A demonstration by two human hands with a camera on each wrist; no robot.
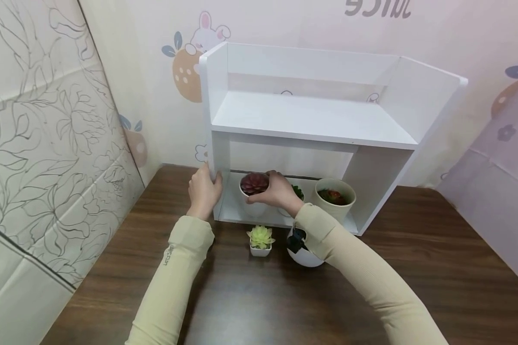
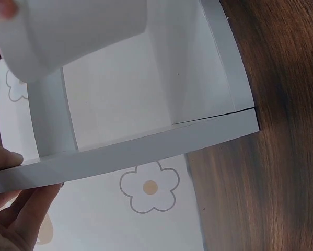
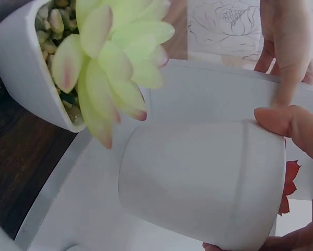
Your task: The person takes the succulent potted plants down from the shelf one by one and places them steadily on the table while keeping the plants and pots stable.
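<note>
My left hand (image 1: 204, 191) grips the front edge of the white shelf unit's left side panel (image 2: 130, 149), thumb on the inside and fingers outside. With my right hand (image 1: 278, 192) I hold a white pot (image 3: 198, 180) by its rim, thumb on the near side and fingers on the far side. In the pot sits a dark red succulent (image 1: 254, 183), mostly hidden in the right wrist view. The pot is in the left part of the lower compartment, over the bottom board (image 1: 233, 203).
Beside it stand a small green plant (image 1: 297, 192), partly behind my right hand, and a cream pot (image 1: 337, 207) with a reddish plant. In front, on the brown table (image 1: 250, 297), are a yellow-green succulent (image 1: 260, 237) and a white round pot (image 1: 307, 258) with a dark plant.
</note>
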